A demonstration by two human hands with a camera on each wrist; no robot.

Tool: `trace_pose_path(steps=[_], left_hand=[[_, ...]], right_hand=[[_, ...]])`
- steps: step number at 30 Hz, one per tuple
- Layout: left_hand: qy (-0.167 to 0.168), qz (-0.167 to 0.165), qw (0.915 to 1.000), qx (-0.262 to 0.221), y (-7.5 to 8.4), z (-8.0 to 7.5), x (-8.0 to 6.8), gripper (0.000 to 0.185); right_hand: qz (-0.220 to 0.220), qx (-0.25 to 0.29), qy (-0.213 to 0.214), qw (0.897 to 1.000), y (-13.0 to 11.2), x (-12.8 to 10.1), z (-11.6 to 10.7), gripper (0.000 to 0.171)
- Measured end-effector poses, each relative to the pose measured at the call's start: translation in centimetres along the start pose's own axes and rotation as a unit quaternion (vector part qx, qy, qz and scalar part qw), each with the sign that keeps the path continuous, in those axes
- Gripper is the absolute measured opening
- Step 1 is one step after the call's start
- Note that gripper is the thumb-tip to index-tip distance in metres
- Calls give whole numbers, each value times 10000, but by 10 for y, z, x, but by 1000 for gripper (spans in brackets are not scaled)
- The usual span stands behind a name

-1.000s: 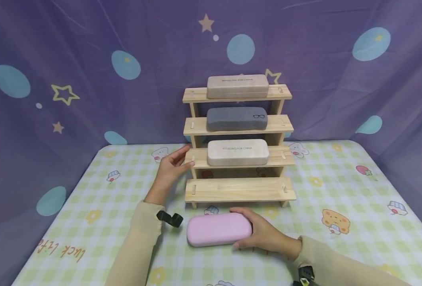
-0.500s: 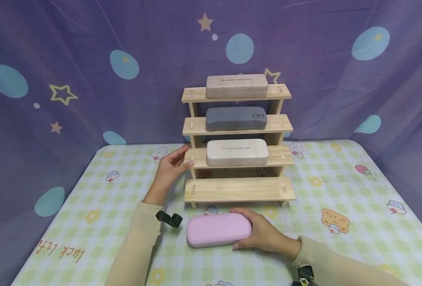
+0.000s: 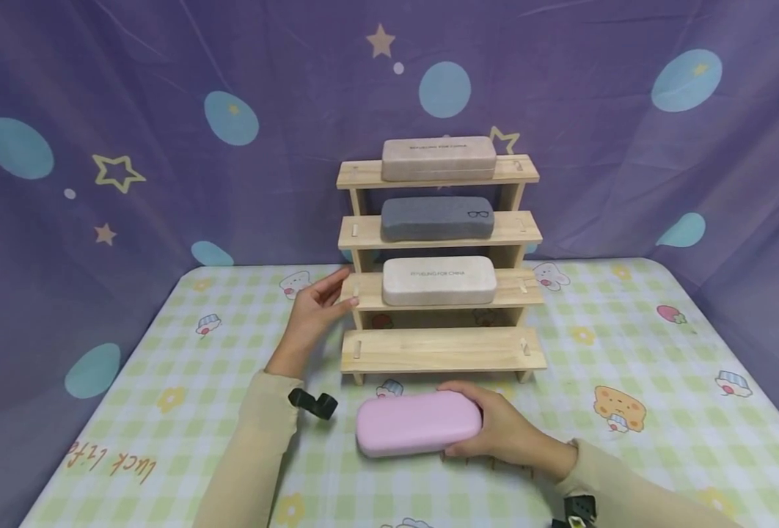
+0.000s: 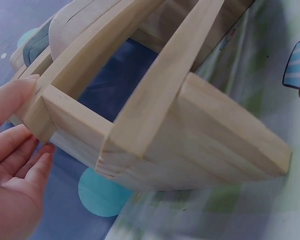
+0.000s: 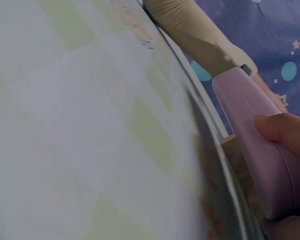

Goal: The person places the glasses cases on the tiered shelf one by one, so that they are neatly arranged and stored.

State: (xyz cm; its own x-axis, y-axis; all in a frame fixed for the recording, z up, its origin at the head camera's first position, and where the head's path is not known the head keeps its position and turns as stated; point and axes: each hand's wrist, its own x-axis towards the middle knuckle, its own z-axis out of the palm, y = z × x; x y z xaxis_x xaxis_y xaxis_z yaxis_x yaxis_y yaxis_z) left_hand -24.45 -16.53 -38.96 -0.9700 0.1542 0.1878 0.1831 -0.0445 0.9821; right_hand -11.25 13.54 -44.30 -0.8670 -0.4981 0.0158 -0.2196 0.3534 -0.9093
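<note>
My right hand (image 3: 505, 427) grips the right end of a pink glasses case (image 3: 416, 423), thumb on the near side and fingers on the far side. In the right wrist view the thumb presses the pink case (image 5: 255, 145) near its seam line. My left hand (image 3: 310, 312) holds the left end of the third shelf down on a wooden four-step display stand (image 3: 442, 350). Seen from the left wrist, the thumb of the left hand (image 4: 15, 170) lies on the shelf's end, with the fingers below it.
Three glasses cases sit on the stand's upper steps: a beige one (image 3: 439, 159) on top, a grey-blue one (image 3: 437, 218) below it, and a white one (image 3: 439, 281) on the third. A green checked cloth (image 3: 627, 469) covers the table. A purple curtain (image 3: 297, 88) hangs behind.
My right hand and the pink glasses case have moved a little to the right, and the case looks slightly larger, closer to the head camera. The left hand and the stand stay put.
</note>
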Motion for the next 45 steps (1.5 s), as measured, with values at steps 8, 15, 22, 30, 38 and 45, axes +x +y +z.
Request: trace_pose_path(steps=[8,15,22,30,38,45], left_hand=[[-33,26,10000,20,0,0,2,58],[-46,81,9999,141,-2,0,5,57],[-29,8,9998,216,-1,-1,4,57],[38,6,9998,171,-1,0,3,57],[28,2,10000,93,2,2,1,57],[50,-11,9999,123,0,1,1,57]], right_hand=[[-132,-302,239,9992,-16,-6,-22,79],[-261,-413,518,9975,-28,-3,-43,78],[-375,-439,697,9959,-34,9,-66,78],[-295,-310,863,9954,-23,30,-79,75],[-247,-300,829,9958,-19,43,-80,74],[-104,-325,767,9965,-16,48,-75,75]])
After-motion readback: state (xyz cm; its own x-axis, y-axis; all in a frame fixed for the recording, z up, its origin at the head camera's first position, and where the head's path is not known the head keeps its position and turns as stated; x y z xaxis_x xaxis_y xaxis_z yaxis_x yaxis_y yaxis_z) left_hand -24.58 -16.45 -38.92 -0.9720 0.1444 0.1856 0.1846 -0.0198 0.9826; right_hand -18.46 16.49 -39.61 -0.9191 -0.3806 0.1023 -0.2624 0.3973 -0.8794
